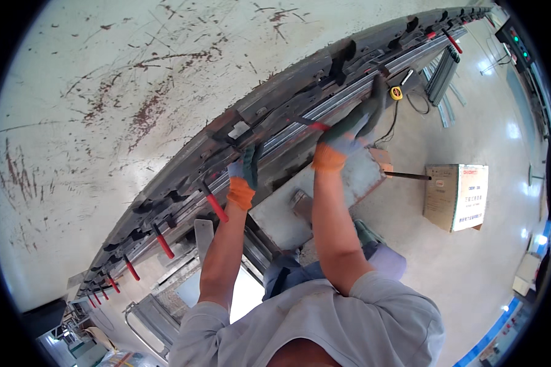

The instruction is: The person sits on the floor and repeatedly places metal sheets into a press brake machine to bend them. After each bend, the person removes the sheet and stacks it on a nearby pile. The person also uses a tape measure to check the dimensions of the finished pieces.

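Both my hands wear gloves with orange cuffs, grey backs and dark green palms. My left hand (246,169) rests at the edge of a long metal rail on the machine, its short visible fingers stretched upward beside the rail; the tips are partly lost against dark metal. My right hand (356,125) is farther right over the silvery rail (349,92), fingers stretched out and thumb apart, slightly blurred. A red-handled lever (315,125) lies just left of the right hand. Another red-handled lever (216,205) hangs beside my left wrist.
A scratched pale machine panel (122,92) fills the upper left. More red-handled levers (163,243) line the rail. A yellow tape measure (396,93) sits right of my right hand. A cardboard box (456,197) stands on the floor at right. A grey metal surface (281,217) lies below my hands.
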The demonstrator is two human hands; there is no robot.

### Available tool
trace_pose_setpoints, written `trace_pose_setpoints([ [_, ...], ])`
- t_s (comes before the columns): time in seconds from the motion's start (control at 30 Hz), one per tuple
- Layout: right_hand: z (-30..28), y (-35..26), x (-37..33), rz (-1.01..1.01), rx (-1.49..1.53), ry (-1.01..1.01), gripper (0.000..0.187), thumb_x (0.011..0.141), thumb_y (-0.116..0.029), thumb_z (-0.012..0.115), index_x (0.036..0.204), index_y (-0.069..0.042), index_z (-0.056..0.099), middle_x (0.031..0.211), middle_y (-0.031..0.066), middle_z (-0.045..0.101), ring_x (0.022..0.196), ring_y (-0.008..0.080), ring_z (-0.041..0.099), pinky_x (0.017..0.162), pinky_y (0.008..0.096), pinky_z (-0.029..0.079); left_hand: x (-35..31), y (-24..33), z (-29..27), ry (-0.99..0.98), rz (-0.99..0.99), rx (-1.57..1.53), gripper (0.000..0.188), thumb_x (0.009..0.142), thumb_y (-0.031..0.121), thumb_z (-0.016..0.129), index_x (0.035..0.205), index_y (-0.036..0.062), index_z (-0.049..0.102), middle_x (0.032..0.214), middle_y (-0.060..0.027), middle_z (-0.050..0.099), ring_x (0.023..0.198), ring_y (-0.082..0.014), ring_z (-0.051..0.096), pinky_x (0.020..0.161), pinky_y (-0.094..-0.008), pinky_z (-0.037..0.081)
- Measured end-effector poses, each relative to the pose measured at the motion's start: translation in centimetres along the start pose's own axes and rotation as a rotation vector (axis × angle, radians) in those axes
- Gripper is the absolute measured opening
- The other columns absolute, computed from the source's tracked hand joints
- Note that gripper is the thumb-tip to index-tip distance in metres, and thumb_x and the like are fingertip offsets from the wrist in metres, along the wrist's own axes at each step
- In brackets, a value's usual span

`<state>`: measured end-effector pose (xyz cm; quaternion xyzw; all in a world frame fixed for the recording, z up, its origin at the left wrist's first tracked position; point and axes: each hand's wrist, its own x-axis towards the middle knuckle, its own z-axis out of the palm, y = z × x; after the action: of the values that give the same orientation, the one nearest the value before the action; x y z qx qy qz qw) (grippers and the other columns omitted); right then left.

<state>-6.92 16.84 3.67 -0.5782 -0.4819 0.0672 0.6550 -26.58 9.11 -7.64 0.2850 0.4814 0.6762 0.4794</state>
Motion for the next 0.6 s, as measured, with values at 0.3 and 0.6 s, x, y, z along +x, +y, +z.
trace_pose_setpoints([
  [0.3, 7.0, -1.8, 9.5, -0.021, 0.586, 0.175, 0.053, 0.102, -0.018, 0.05, 0.148, 0.004, 0.035, 0.149, 0.017, 0.043, 0.131, 0.0266, 0.045, 0.114, 0.0371, 0.029, 0.6, -0.3, 0.1, 0.064, -0.143, -0.132, 0.027, 0.094, 0.006, 0.064, 0.121, 0.0043, 0.059, 0.116, -0.0094, 0.064, 0.109, -0.0253, 0.063, 0.097, -0.0395, 0.054],
  [0.6, -8.0, 6.3, 0.3, -0.12, -0.136, -0.68, 0.083, 0.079, -0.036, 0.074, 0.145, -0.001, 0.04, 0.138, 0.0222, 0.051, 0.126, 0.0414, 0.048, 0.109, 0.048, 0.035, -3.9, -2.4, -1.0, 0.334, -0.1, -0.083, 0.034, 0.093, 0.018, 0.067, 0.124, 0.0061, 0.062, 0.111, -0.0083, 0.066, 0.1, -0.0214, 0.065, 0.085, -0.0364, 0.053],
])
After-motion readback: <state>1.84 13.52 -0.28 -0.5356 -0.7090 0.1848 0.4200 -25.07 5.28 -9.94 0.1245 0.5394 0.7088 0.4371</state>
